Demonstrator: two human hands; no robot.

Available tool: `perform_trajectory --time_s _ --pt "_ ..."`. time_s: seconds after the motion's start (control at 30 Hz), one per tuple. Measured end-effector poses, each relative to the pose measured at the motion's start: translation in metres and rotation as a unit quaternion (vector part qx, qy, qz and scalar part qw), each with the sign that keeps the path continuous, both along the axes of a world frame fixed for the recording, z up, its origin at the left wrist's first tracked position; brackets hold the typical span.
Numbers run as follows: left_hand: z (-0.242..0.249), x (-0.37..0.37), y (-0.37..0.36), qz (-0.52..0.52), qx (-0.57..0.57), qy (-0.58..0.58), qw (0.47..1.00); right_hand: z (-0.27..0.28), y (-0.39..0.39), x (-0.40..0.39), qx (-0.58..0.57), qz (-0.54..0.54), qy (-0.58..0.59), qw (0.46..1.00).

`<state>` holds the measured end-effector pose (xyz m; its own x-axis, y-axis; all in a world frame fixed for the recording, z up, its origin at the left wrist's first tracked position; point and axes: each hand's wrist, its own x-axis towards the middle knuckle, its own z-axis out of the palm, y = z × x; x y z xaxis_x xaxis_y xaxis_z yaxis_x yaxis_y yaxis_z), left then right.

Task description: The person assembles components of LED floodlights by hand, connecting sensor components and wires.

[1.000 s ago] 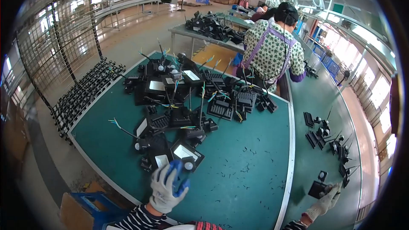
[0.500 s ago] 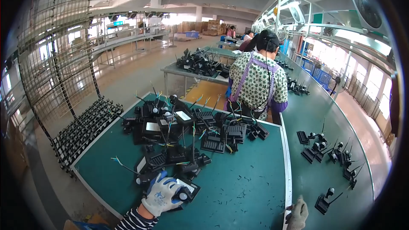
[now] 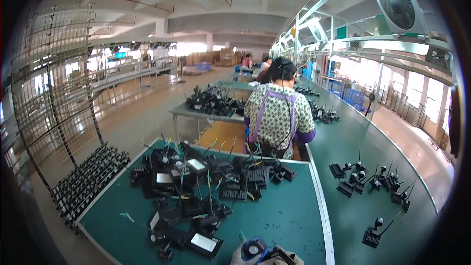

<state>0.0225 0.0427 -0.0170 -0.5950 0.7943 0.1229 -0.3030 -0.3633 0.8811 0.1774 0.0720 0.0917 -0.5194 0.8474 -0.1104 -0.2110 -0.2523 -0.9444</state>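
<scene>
At the bottom edge of the head view, my two gloved hands are close together and partly cut off. My left hand, in a whitish glove with blue coating, is closed on a black floodlight with a round sensor. Beside it is my right hand, its fingers bent near a dark narrow piece I cannot make out. Left of them a black floodlight with a pale panel lies on the green tabletop. Behind it is a pile of similar black floodlights with loose coloured wires.
Small black scraps lie on the tabletop. To the right, several black lamps sit on a long green conveyor. A co-worker stands ahead, back turned. A wire rack holding rows of parts stands left.
My left hand has moved right with the floodlight, off the pile's front. My right hand has come left from the table's right edge to meet it. The view has shifted.
</scene>
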Motion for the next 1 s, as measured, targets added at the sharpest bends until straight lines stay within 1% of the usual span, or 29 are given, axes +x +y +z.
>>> perform_trajectory --time_s 0.03,0.07,0.1,0.13,0.17,0.2,0.23,0.27,0.3,0.33,0.37,0.4,0.43,0.47,0.5,0.53,0.57,0.6,0.63,0.67,0.7,0.73,0.77,0.8,0.87,0.93,1.0 --pt "-0.007 0.002 0.003 -0.072 0.009 -0.073 0.995 -0.01 0.007 0.003 -0.039 0.01 0.026 0.999" --pt "-0.003 0.0 0.002 -0.102 0.0 0.014 0.995 -0.029 0.015 0.013 -0.08 0.022 0.049 0.995" --pt "0.002 -0.004 -0.004 -0.13 -0.011 0.1 0.986 -0.038 0.023 0.02 -0.123 0.034 0.072 0.989" --pt "0.007 -0.009 -0.012 -0.157 -0.025 0.185 0.97 -0.044 0.03 0.027 0.052 0.042 -0.034 0.997" --pt "0.023 -0.017 -0.017 -0.228 0.052 0.212 0.949 -0.048 0.033 0.033 0.222 0.047 -0.14 0.964" --pt "0.029 -0.015 -0.018 -0.284 0.016 0.192 0.939 -0.043 0.029 0.032 0.379 0.051 -0.242 0.892" --pt "0.033 -0.008 -0.017 -0.338 -0.02 0.171 0.925 -0.033 0.026 0.032 0.081 0.054 -0.123 0.988" --pt "0.034 -0.003 -0.015 -0.388 -0.053 0.149 0.908 -0.026 0.022 0.031 0.161 0.047 -0.143 0.975" --pt "0.026 -0.003 -0.013 -0.421 -0.044 -0.076 0.903 -0.02 0.021 0.03 0.243 0.04 -0.163 0.955" --pt "0.011 -0.004 -0.01 -0.43 -0.032 -0.297 0.852 -0.018 0.02 0.029 0.325 0.033 -0.181 0.928" --pt "-0.005 -0.006 -0.008 -0.417 -0.017 -0.503 0.757 -0.022 0.02 0.028 0.286 0.023 -0.18 0.941" --pt "-0.019 -0.004 -0.002 -0.429 -0.06 -0.287 0.854 -0.029 0.022 0.027 0.246 0.014 -0.18 0.952" --pt "-0.034 -0.001 0.007 -0.417 -0.1 -0.054 0.902 -0.033 0.024 0.025 0.207 0.004 -0.18 0.962" --pt "-0.04 -0.001 0.01 -0.382 -0.134 0.183 0.896 -0.034 0.026 0.022 0.368 -0.012 -0.262 0.892" --pt "-0.032 -0.002 0.008 -0.362 -0.156 0.216 0.893 -0.028 0.028 0.018 0.325 -0.043 -0.327 0.886" --pt "-0.034 -0.003 0.007 -0.398 -0.129 0.099 0.903 -0.023 0.03 0.015 0.279 -0.074 -0.39 0.874" --pt "-0.039 -0.004 0.004 -0.429 -0.101 -0.02 0.898 -0.029 0.032 0.015 0.261 -0.084 -0.395 0.877" --pt "-0.048 -0.004 0.0 -0.453 -0.072 -0.137 0.878 -0.039 0.035 0.017 0.242 -0.096 -0.399 0.879" --pt "-0.06 -0.005 -0.004 -0.47 -0.043 -0.253 0.844 -0.048 0.041 0.02 0.221 -0.107 -0.404 0.881" --pt "-0.076 -0.004 -0.009 -0.48 -0.015 -0.368 0.796 -0.057 0.05 0.023 0.211 -0.101 -0.376 0.897" --pt "-0.094 0.0 -0.018 -0.482 0.01 -0.48 0.733 -0.068 0.059 0.028 0.197 -0.097 -0.35 0.911" --pt "-0.135 0.003 -0.01 -0.429 -0.106 -0.091 0.892 -0.08 0.06 0.032 0.176 -0.095 -0.327 0.924" --pt "-0.101 0.008 -0.018 -0.402 -0.111 -0.25 0.874 -0.073 0.056 0.025 0.065 -0.158 -0.19 0.967" --pt "-0.067 0.011 -0.02 -0.361 -0.124 -0.405 0.831 -0.065 0.053 0.017 -0.049 -0.226 -0.048 0.972" --pt "-0.044 0.017 -0.028 -0.28 -0.125 -0.291 0.906 -0.056 0.04 0.005 0.064 -0.284 -0.016 0.957" --pt "-0.035 0.021 -0.03 -0.212 -0.117 -0.158 0.957 -0.042 0.021 -0.001 0.113 -0.281 -0.04 0.952" --pt "-0.025 0.021 -0.018 -0.142 -0.077 -0.005 0.987 -0.061 0.02 0.002 0.302 -0.253 -0.125 0.911"
